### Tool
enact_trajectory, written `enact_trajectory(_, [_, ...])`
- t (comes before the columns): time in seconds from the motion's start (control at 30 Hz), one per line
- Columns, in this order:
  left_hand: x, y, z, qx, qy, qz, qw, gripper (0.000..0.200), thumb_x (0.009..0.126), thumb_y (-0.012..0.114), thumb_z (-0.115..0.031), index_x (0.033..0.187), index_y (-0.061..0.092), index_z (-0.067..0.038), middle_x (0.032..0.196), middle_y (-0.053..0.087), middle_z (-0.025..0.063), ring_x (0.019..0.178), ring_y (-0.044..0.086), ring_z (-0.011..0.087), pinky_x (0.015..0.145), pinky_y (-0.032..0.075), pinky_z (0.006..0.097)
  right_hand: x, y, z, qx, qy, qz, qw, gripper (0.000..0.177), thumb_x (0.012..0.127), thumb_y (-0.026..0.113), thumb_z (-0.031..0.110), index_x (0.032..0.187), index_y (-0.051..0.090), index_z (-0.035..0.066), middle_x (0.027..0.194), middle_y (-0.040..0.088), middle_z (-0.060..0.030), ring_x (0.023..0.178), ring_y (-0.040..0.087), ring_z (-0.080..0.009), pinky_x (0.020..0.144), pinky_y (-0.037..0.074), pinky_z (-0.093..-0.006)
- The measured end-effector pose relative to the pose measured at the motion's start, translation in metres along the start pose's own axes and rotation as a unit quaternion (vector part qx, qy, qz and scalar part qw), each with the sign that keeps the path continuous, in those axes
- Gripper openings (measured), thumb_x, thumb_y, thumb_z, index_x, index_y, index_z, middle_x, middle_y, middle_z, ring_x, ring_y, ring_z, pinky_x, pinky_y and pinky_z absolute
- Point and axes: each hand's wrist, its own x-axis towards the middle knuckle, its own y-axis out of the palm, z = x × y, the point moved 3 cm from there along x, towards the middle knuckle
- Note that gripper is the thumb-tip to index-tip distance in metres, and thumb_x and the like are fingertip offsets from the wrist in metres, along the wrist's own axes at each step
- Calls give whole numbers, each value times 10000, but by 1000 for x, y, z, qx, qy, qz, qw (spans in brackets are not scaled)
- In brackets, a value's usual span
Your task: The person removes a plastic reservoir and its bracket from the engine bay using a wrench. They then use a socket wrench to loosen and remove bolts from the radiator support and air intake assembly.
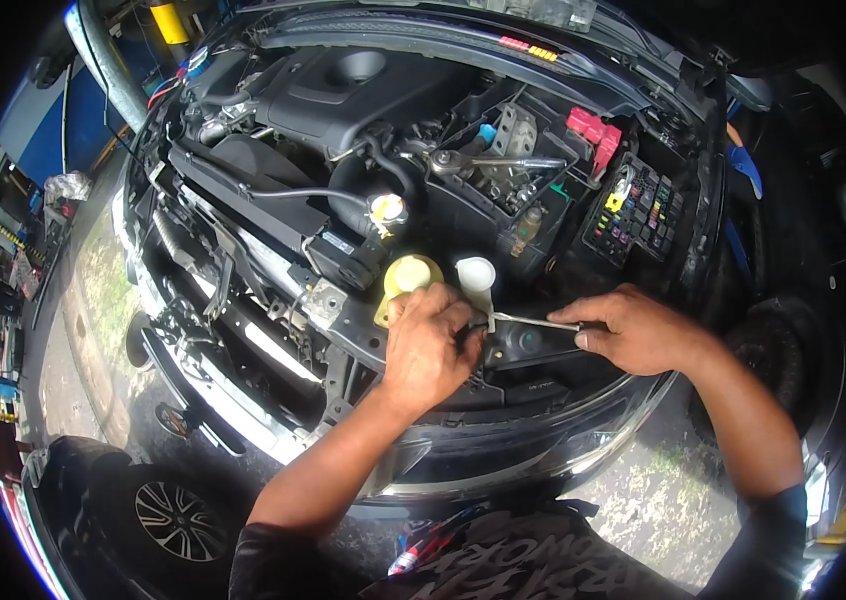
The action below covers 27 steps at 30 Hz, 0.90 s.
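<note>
My right hand (633, 328) is closed round one end of a slim metal tool (535, 321) that looks like a wrench. Its other end reaches left to the foot of a white filler neck (476, 278), beside my left fingertips. My left hand (430, 345) is closed, with fingers bent down in front of a yellowish plastic reservoir (395, 282) with a pale round cap. What the left fingers grip, if anything, is hidden behind the hand. Both hands are over the front edge of a car's engine bay.
A ratchet (493, 162) lies across the open battery area. Right of it are a red terminal cover (594, 138) and an uncovered fuse box (633, 212). The black engine cover (358, 95) is farther back. A detached wheel (180, 520) is at the lower left.
</note>
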Motion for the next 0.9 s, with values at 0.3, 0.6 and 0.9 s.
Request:
enact_trajectory(0.3, [0,4,-6,46,25,-22,998,237,767,796,-131,934,654,-42,985,585,108,954,571,317,897,367,447,-27,17,-29,110,1,-183,977,369,944,649,76,1310,649,26,1164,722,-214,1081,699,-376,958,527,-387])
enact_trajectory(0.6, [-2,4,-7,47,19,0,999,269,810,817,-218,972,666,-65,1023,615,92,996,588,303,908,368,442,-31,41,-53,154,6,-340,928,338,948,671,96,1276,655,16,1155,724,-205,1067,713,-351,952,530,-380])
enact_trajectory(0.9, [1,3,-4,9,5,-20,1000,246,855,780,-250,1000,678,-78,1028,635,75,1005,588,293,922,369,438,-33,60,-69,221,-1,-432,874,314,960,672,111,1259,664,14,1131,731,-190,1053,723,-325,925,535,-355])
